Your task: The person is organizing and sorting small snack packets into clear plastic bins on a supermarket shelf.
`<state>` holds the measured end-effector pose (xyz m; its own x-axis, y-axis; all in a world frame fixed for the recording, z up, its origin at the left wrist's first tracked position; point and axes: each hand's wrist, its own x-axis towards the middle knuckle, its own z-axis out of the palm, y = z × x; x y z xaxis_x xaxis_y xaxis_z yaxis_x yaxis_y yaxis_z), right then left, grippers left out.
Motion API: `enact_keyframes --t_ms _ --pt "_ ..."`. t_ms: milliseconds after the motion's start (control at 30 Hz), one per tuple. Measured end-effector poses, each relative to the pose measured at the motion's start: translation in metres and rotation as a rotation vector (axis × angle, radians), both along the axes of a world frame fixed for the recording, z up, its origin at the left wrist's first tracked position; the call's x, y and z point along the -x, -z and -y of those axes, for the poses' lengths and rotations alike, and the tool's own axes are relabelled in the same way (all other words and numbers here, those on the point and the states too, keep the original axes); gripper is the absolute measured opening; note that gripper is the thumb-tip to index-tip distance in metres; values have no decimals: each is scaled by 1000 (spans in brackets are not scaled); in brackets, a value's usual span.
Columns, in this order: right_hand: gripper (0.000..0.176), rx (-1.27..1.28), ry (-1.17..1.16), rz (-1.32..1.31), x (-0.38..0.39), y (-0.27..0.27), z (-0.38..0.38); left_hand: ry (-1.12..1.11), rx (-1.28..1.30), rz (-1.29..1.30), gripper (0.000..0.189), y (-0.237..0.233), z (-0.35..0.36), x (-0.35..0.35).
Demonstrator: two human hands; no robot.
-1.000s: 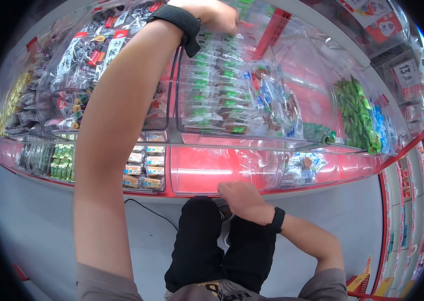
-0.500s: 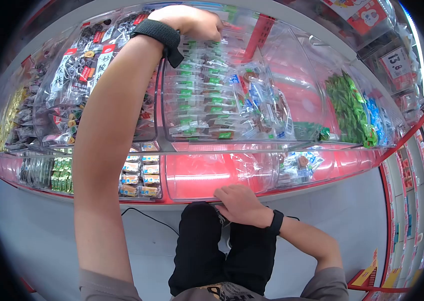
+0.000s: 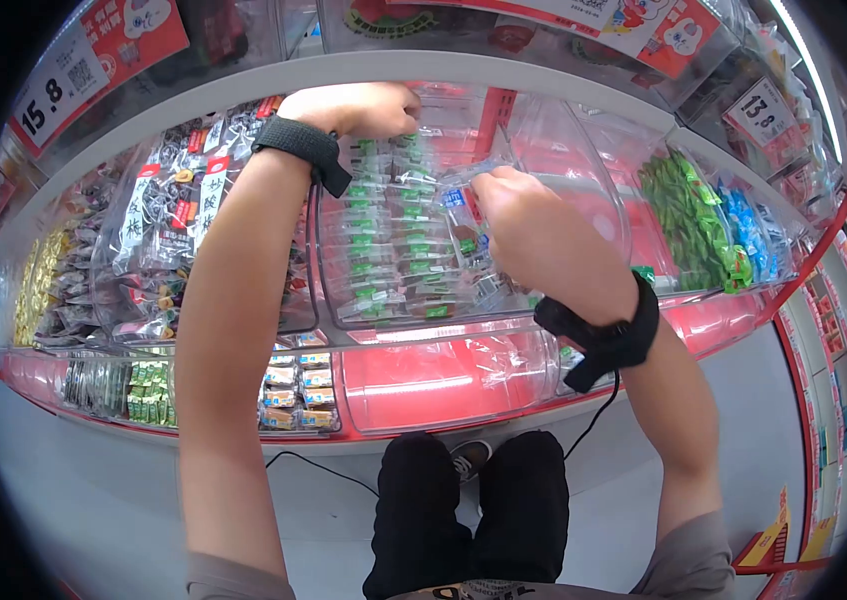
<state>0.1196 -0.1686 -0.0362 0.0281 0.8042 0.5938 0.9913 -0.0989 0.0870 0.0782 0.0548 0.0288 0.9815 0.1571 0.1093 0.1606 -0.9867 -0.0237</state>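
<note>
At the back of a clear bin, my left hand (image 3: 375, 108) is closed over the far end of the rows of clear packets with green labels (image 3: 373, 250). Whatever its fingers hold is hidden. My right hand (image 3: 523, 215) is closed at the right side of these rows, gripping a clear packet with a blue label (image 3: 455, 198). More loose packets (image 3: 488, 285) lie just below that hand, partly covered by it.
Dark-wrapped packets (image 3: 158, 230) fill the bin at left, green packets (image 3: 685, 215) one at right. A shelf rim (image 3: 443, 68) with price tags (image 3: 58, 90) runs above the hands. A lower red tray (image 3: 413, 385) sits in front, above my knees.
My right hand has risen from the lower tray's front edge to the loose packets in the bin. The view has tilted up, showing more upper shelf. My left hand stays at the back.
</note>
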Motion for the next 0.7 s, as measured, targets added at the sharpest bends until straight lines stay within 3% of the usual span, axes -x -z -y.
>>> enact_keyframes --t_ms 67,133,233,367,567,700 --pt "10 -82 -22 164 -28 11 -19 12 33 18 42 1 -1 1" --pt "20 630 427 -263 -36 -28 -61 18 31 10 42 3 -3 -1" --pt "42 901 569 -313 -49 -27 -84 26 25 -15 43 2 -4 -3" --pt "49 1055 629 -329 -51 -12 -89 8 7 -25 43 -2 2 3" --pt "44 928 525 -378 -69 -5 -90 31 41 -16 42 3 -5 -3" --pt "41 803 626 -539 -68 -8 -87 9 78 -18 41 6 -8 -7"
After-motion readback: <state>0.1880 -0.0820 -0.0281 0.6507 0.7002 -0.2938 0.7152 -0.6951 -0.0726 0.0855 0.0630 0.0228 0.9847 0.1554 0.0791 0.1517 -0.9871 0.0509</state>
